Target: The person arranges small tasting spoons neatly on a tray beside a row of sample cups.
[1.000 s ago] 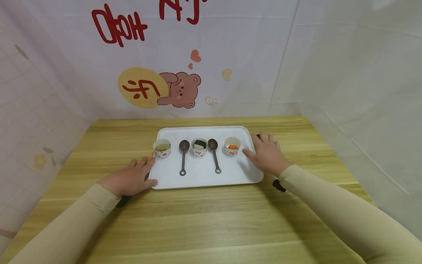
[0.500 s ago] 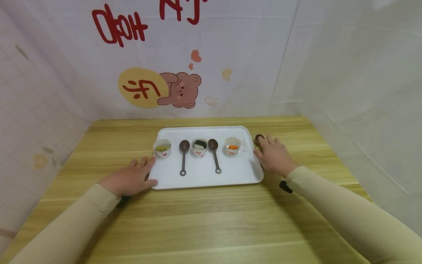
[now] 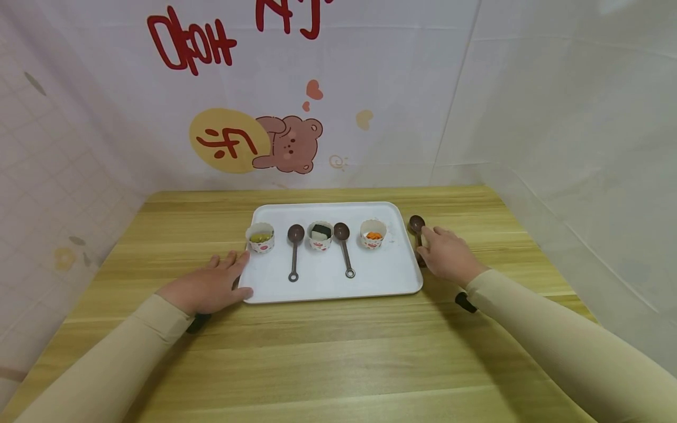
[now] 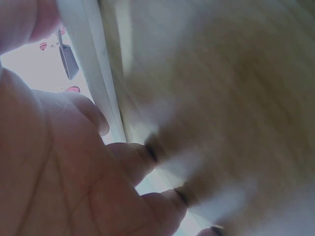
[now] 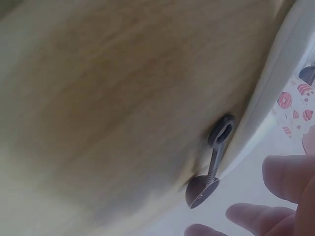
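My left hand (image 3: pixel 208 285) lies at the left edge of a white tray (image 3: pixel 322 288), fingers extended and touching its rim. To the right of the tray, a brown measuring spoon (image 3: pixel 416 223) lies on the wooden table, bowl away from me. My right hand (image 3: pixel 448 255) hovers over its handle, partly covering it in the head view. In the right wrist view the fingers (image 5: pixel 290 177) stand apart from the spoon's handle (image 5: pixel 215 160). Two more brown spoons lie on the tray, a left one (image 3: pixel 294 252) and a right one (image 3: pixel 345 249).
Three patterned paper cups stand on the tray: a left cup (image 3: pixel 262 247) with greenish pieces, a middle cup (image 3: pixel 320 244) with black and white pieces, and a right cup (image 3: pixel 372 244) with orange pieces. White cloth walls border the wooden table (image 3: pixel 317 352) behind and at both sides.
My right hand has moved from the tray's right edge rightward and toward me, uncovering the bowl of the spoon beside the tray. The left hand and the tray have stayed put.
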Tool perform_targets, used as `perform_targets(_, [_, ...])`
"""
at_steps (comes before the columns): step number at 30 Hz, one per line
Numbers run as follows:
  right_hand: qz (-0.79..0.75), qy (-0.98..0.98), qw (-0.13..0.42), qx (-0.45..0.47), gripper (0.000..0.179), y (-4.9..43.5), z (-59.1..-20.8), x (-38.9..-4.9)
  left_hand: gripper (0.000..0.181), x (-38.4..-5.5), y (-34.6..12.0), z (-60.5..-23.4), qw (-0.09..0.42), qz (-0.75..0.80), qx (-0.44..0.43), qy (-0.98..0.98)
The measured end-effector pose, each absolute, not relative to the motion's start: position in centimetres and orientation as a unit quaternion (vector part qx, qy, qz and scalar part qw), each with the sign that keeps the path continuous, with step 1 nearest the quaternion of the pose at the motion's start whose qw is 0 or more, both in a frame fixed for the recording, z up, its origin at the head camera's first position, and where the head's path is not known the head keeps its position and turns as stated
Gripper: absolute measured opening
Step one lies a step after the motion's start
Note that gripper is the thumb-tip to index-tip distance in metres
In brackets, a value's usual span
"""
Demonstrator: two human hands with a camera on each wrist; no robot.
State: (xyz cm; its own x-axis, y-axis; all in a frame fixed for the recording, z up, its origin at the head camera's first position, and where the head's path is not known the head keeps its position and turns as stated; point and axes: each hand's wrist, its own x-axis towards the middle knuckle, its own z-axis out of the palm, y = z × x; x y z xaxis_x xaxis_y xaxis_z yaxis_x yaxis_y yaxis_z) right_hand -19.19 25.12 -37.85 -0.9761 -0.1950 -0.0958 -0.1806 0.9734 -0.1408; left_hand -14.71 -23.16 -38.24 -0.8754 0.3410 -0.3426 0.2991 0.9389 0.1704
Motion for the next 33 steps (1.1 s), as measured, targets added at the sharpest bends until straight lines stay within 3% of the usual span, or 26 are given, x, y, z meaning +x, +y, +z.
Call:
perform_targets(5, [-0.062,0.99,0.061,-0.111,0.051,25.55,-38.17,-19.08,0.092,-14.66,-23.15,-38.21,0.188,0.056,0.166,0.966])
perform_targets(12, [-0.063,0.987,0.039,-0.141,0.018,25.58,-38.19,-18.84,0.092,-14.67,-23.21,-38.35,0.19,0.059,0.164,0.966])
perform_targets(21, [-0.054,0.987,0.03,-0.15,0.017,25.79,-38.44,-18.65,0.092,-14.8,-23.29,-38.58,0.19,0.06,0.16,0.967])
perform_targets(30, [-0.048,0.986,0.037,-0.157,0.031,25.83,-38.43,-18.47,0.092,-14.97,-23.37,-38.7,0.196,0.064,0.153,0.967])
perform_targets(33, [-0.046,0.986,0.046,-0.152,0.023,25.71,-38.32,-18.36,0.092,-15.0,-23.39,-38.78,0.194,0.063,0.153,0.967])
